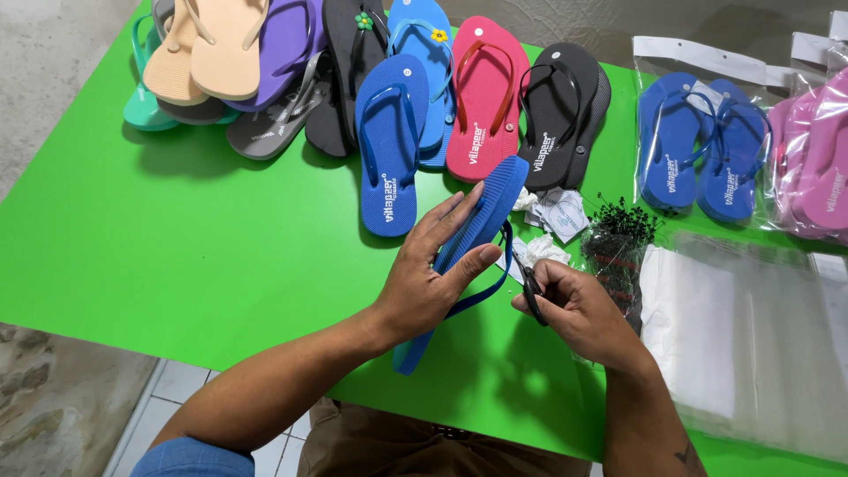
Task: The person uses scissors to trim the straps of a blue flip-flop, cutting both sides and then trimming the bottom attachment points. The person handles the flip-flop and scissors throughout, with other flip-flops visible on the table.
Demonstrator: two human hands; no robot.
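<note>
My left hand (433, 274) grips a blue flip-flop (490, 199) turned on its edge, sole side toward me, with its strap hanging below toward my right hand. My right hand (579, 305) holds small black scissors (530, 287), their tips close to the strap near the sandal's edge. Both hands hover over the green table (177, 238) near its front edge.
Several flip-flops lie along the far edge: a blue one (389, 146), a red one (486, 97), a black pair (565, 110), a stacked pile (230, 62) at the far left. Bagged blue (698, 150) and pink (817, 168) pairs, black plastic tag pins (618, 238), paper tags (558, 214) and clear bags (751, 327) sit right.
</note>
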